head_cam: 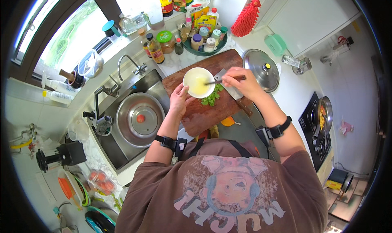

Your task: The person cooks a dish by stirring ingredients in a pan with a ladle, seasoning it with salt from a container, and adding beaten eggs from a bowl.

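Observation:
My left hand (180,100) grips the rim of a small white bowl (190,77), thumb on the edge. Pale yellow liquid (199,85) lies in the bowl. In my right hand (240,81) are dark chopsticks (219,81), their tips dipping into the liquid. Both hands are above a wooden cutting board (202,116). Chopped green herbs (211,99) rest on the board, partly hidden by the bowl. A cleaver (234,92) lies beside them under my right hand, its wooden handle (245,107) pointing towards the board's right edge.
Left of the board, a steel basin (122,110) holding a tomato (140,118) sits in the sink (122,159). A pot lid (255,69) lies to the right. A frying pan (328,110) with food stands on the stove (309,122). Condiment bottles (155,49) line the back.

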The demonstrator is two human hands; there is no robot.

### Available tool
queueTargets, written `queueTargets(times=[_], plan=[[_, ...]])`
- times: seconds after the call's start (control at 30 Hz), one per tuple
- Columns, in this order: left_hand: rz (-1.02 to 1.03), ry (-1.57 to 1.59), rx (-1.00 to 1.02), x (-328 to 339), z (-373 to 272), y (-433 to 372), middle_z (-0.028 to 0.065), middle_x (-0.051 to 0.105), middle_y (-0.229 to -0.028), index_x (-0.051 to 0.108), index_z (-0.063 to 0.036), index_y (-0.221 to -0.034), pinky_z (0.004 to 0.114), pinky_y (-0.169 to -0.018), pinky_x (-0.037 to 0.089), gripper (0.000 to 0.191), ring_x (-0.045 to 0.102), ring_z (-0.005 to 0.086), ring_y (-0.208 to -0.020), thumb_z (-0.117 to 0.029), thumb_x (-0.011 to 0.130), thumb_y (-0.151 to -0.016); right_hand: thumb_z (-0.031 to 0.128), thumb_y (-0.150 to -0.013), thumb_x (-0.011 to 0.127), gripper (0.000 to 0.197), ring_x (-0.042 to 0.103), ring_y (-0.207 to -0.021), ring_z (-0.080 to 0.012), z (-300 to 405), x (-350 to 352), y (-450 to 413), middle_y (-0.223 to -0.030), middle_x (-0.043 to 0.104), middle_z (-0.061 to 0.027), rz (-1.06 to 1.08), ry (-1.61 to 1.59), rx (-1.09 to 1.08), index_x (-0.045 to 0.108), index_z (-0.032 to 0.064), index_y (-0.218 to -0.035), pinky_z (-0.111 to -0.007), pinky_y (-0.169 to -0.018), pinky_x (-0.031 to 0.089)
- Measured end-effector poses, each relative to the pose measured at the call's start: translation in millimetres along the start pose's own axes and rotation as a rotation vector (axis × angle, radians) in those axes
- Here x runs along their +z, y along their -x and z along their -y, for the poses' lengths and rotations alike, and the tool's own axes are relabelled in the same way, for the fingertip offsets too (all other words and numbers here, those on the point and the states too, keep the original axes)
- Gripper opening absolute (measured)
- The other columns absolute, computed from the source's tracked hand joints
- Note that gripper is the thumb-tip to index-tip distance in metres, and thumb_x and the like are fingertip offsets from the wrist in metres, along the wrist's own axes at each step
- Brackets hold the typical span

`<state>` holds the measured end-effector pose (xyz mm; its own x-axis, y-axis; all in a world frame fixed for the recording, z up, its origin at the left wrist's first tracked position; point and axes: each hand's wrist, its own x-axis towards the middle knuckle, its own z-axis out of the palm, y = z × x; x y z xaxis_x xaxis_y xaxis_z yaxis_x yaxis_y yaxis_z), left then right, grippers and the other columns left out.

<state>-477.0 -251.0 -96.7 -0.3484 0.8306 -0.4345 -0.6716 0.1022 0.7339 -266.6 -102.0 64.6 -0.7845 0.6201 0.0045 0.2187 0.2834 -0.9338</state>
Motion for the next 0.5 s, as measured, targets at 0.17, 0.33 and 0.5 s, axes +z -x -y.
queueTargets(times=[0.17, 0.33, 0.5], plan=[[0.132, 0.021, -0.101, 4.6, 5.8, -5.7, 0.013, 0.065, -0.124, 0.055, -0.0047, -0.132, 0.043, -0.09, 0.058, 0.04, 0.066, 0.027, -0.111, -0.03, 0.057, -0.101, 0.013, -0.089, 0.073, 0.013, 0.06, -0.078, -0.011, -0.5, 10.7, 16.2, -0.085, 0.067, -0.0046, -0.009, 0.14, -0.213, 0.071, 0.0002, -0.086, -0.028, -0.071, 0.048], [0.134, -0.001, -0.23, 17.7, 2.4, -5.3, 0.0191, 0.065, -0.123, 0.054, -0.0018, -0.131, 0.047, -0.091, 0.057, 0.044, 0.065, 0.0313, -0.112, -0.033, 0.058, -0.101, 0.013, -0.091, 0.07, 0.015, 0.07, -0.075, -0.0135, 3.3, -17.1, 34.8, -0.083, 0.071, -0.0056, -0.222, -0.1, 0.193, 0.072, -0.0021, -0.089, -0.025, -0.07, 0.055], [0.202, -0.076, -0.316, 36.6, -1.1, -2.9, 0.0212, 0.065, -0.121, 0.053, -0.0013, -0.132, 0.052, -0.094, 0.055, 0.046, 0.065, 0.0347, -0.112, -0.035, 0.057, -0.101, 0.013, -0.096, 0.066, 0.015, 0.072, -0.078, -0.0152, -21.4, -4.6, 43.9, -0.087, 0.07, -0.0063, -0.133, -0.269, 0.045, 0.071, -0.0009, -0.094, -0.027, -0.072, 0.058]])
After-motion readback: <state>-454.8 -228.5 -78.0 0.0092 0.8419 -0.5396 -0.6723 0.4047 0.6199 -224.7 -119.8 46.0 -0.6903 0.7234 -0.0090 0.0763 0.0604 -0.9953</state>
